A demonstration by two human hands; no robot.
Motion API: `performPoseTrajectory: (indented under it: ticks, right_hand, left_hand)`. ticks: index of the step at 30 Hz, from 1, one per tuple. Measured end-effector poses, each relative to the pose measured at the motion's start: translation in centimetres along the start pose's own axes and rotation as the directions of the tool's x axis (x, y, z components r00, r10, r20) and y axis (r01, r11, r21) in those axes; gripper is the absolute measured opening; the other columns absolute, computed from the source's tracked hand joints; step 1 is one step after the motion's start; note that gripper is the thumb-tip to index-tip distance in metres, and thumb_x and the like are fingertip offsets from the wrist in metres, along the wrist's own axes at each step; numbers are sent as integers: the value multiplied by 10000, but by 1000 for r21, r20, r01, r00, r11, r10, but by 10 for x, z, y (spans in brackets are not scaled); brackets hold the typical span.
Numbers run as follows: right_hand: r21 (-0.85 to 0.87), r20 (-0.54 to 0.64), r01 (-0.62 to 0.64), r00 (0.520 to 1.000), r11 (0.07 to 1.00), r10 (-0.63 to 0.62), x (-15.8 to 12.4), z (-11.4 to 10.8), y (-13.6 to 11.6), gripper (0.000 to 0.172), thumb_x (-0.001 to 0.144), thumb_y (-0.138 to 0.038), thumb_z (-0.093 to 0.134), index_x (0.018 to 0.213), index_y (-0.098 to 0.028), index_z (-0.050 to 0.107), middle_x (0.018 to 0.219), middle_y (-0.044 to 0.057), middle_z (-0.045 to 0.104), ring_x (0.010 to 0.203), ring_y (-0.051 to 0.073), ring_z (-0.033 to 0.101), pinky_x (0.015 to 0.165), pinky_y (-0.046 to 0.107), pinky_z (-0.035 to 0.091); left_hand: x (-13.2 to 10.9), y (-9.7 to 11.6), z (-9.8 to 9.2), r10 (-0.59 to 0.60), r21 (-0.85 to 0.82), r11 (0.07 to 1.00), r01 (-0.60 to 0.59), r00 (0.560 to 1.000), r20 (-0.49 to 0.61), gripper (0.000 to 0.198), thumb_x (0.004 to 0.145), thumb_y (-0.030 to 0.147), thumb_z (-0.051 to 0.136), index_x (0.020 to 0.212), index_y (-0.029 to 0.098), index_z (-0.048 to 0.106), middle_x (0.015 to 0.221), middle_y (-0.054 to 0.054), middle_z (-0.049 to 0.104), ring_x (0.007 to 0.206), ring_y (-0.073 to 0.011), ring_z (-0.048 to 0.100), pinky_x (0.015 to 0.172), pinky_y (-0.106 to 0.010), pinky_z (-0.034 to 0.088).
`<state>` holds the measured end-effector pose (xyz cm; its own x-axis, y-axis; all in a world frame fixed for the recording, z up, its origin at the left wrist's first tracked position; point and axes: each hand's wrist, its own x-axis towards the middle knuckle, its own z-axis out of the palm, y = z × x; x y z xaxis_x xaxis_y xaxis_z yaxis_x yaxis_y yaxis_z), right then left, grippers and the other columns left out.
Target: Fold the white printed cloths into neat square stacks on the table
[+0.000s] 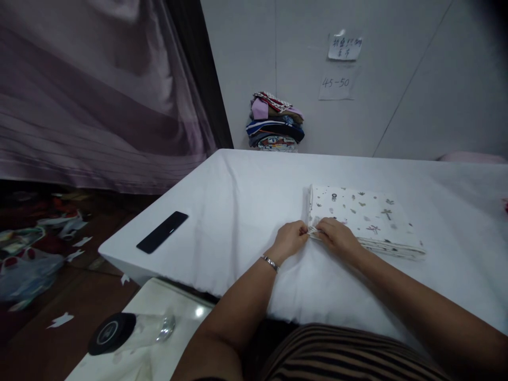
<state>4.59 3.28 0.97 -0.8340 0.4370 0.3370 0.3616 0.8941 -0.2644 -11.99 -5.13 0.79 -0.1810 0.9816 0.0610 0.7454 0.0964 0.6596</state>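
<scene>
A white cloth with a small leaf and plant print [357,211] lies on the table, folded into a flat, layered rectangle. At its near left corner my left hand [291,238] pinches the edge between closed fingers. Right beside it, my right hand [335,235] grips the same corner, its fingers closed on the layers from above. Both hands almost touch. The fingertips partly hide that corner. Along the near side, the stacked layers of the folded cloth show.
A white sheet covers the table [254,196]. A dark phone [162,232] lies at its left end. Folded fabrics [275,124] are piled beyond the far edge. On a lower side table [159,296] lies a clear bottle with a black cap [113,333]. A curtain [99,95] hangs left.
</scene>
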Motion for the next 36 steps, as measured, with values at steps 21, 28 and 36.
performPoseTrajectory:
  ticks: [21, 28, 36]
  right_hand:
    - [-174, -119, 83, 987, 981, -105, -9, 13, -2, 171, 909, -229, 452, 883, -145, 598, 880, 99, 594, 817, 219, 508, 692, 325, 396]
    - [-166, -97, 66, 992, 984, -83, -5, 17, -1, 148, 885, -206, 485, 857, -139, 614, 848, 98, 596, 797, 218, 505, 692, 337, 407]
    - [-95, -129, 153, 978, 984, -165, -53, -19, 32, 286, 916, -210, 409, 1160, -187, 556, 1065, 111, 617, 968, 221, 554, 818, 403, 467]
  left_hand:
    - [1, -2, 1, -56, -190, 980, 57, 998, 11, 119, 753, 294, 544, 797, 211, 618, 783, 24, 649, 708, -124, 568, 618, -216, 421]
    - [6, -6, 13, 2, -312, 949, -39, 993, -119, 249, 766, 330, 595, 989, 221, 593, 899, 9, 618, 664, -96, 544, 633, -223, 446]
    - [12, -12, 17, 41, -316, 945, -81, 990, -132, 194, 770, 293, 590, 950, 224, 617, 865, 13, 593, 663, -101, 547, 643, -234, 460]
